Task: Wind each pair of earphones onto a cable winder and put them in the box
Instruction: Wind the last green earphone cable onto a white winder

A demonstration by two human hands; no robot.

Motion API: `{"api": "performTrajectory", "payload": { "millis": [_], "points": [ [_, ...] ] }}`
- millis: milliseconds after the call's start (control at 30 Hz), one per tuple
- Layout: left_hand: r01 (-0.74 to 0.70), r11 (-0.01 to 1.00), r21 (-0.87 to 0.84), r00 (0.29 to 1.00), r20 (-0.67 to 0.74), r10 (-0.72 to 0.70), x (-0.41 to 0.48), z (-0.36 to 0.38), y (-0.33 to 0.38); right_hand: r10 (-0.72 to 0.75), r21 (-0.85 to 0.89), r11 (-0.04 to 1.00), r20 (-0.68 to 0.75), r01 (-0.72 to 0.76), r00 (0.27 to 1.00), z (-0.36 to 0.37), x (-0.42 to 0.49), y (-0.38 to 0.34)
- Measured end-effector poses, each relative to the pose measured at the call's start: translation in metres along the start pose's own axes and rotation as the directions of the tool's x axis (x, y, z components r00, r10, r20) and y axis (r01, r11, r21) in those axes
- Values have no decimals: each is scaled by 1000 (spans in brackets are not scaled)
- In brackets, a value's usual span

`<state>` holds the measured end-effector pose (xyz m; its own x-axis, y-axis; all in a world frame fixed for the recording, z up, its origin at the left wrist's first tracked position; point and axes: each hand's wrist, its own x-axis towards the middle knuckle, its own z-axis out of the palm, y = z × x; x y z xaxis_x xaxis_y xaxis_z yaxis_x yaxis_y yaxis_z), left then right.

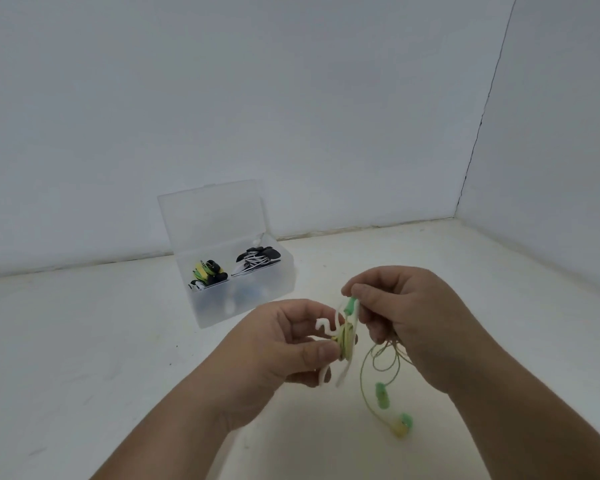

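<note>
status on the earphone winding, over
Left hand grips white winder, few turns on. Right hand pinches cable of green earphones, buds dangling. Open box behind, nothing blocking.

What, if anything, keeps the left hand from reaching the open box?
Likely nothing, so yes: the box stands open beyond the left hand with bare table between, though that hand holds the winder.
</note>
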<state>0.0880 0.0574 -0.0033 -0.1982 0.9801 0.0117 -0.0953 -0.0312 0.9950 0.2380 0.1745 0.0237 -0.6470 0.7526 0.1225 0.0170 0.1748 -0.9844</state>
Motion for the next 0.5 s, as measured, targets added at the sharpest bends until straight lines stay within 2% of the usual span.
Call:
{"api": "performTrajectory", "payload": {
  "millis": [67, 133, 300, 500],
  "points": [
    [-19, 996, -83, 1000, -8, 18, 0, 1, 0, 52, 5, 999, 21, -52, 998, 3, 1, 4],
    [-50, 988, -144, 998, -57, 42, 1, 2, 1, 89, -79, 993, 35, -86, 995, 10, 0, 8],
    [-120, 991, 56, 929, -345, 132, 5, 3, -1, 158, -307, 945, 136, -110, 978, 30, -6, 10],
    [-121, 989, 83, 927, -348, 142, 5, -1, 0, 217, -348, 929, 225, -130, 950, 35, -13, 2]
  ]
}}
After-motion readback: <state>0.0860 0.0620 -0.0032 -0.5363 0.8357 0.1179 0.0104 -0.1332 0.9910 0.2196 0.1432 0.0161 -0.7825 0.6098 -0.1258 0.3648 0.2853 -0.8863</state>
